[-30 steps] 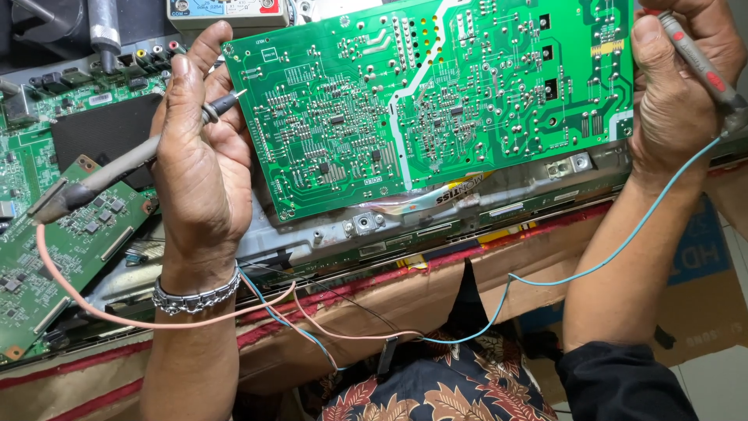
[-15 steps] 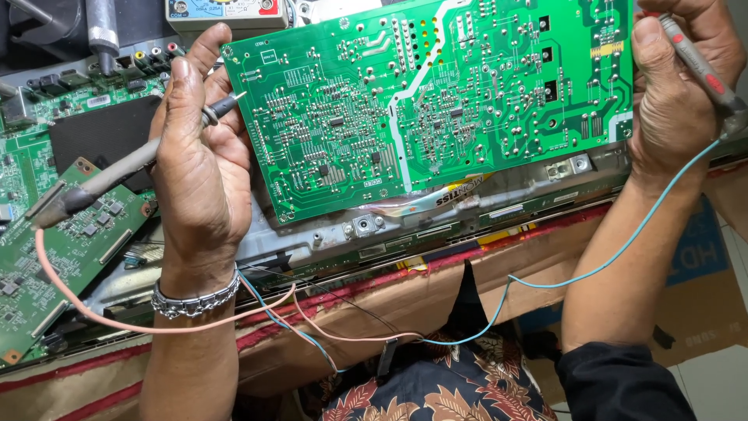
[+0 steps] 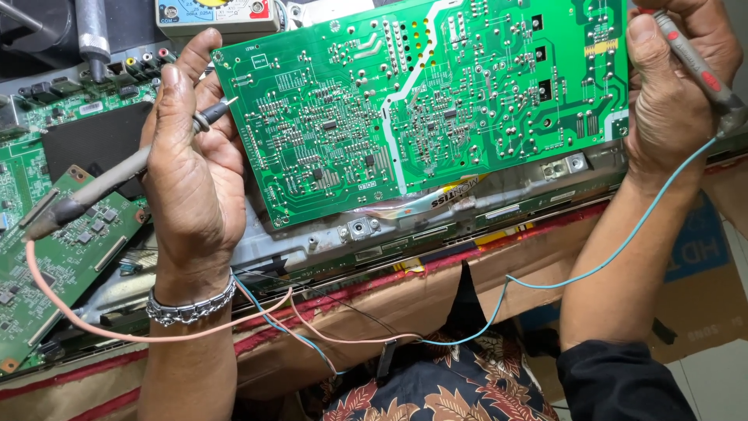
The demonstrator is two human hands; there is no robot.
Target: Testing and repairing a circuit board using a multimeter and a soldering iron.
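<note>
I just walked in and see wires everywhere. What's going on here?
A person holds a large green circuit board tilted up by its two side edges. The left hand also grips a probe with a pinkish lead; its tip sits just off the board's left edge. The right hand grips a second probe with a blue lead.

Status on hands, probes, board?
Left hand grips pink-lead probe, tip just off board edge. Right hand grips blue-lead probe at board's right edge. Leads droop below, nothing blocking.

circuit board (image 3: 436, 101) between hands, meter (image 3: 214, 14) behind
</note>
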